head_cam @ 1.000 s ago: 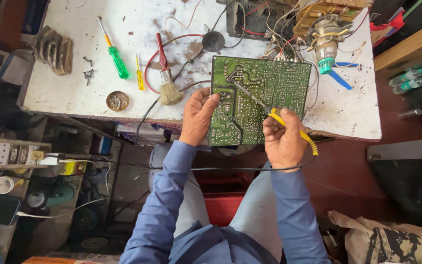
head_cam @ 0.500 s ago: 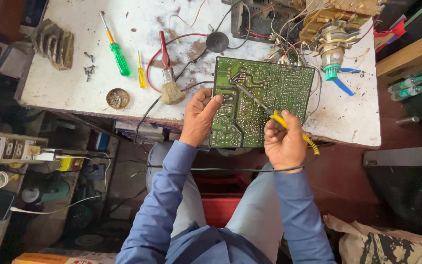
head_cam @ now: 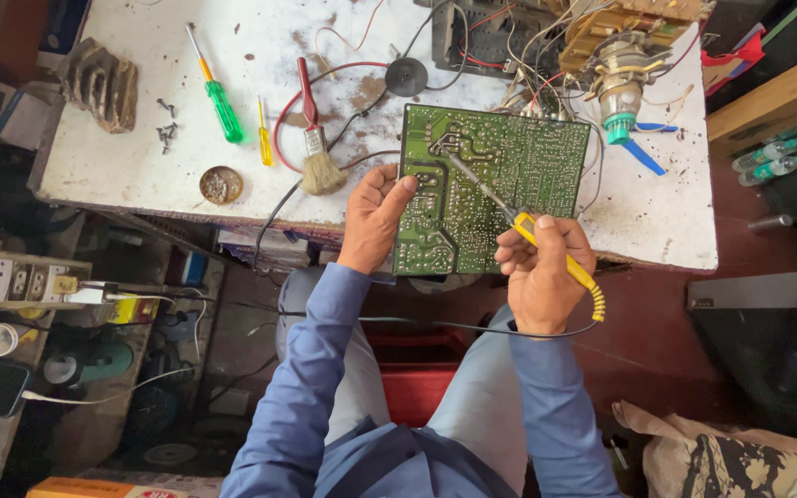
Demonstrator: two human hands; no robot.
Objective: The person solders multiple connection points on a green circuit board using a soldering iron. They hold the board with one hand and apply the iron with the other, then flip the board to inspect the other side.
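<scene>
A green circuit board [head_cam: 500, 184] lies solder side up at the near edge of a stained white workbench [head_cam: 131, 175]. My left hand [head_cam: 375, 217] grips the board's left edge, thumb on top. My right hand [head_cam: 541, 272] holds a yellow-handled soldering iron [head_cam: 509, 217] like a pen. Its long metal tip reaches up and left to the board's upper left area. The iron's black cord runs below my wrists across my lap.
On the bench lie a green screwdriver [head_cam: 219, 97], a small yellow screwdriver [head_cam: 264, 138], a red-handled brush [head_cam: 315, 138], a round tin [head_cam: 220, 184], loose screws [head_cam: 166, 134] and a metal heat sink [head_cam: 99, 83]. Tangled wires and a coil assembly [head_cam: 615, 78] sit behind the board. A power strip [head_cam: 11, 277] is at the left.
The iron's tip has shifted slightly across the board's upper left area. Both hands keep their grips and the view has moved a little.
</scene>
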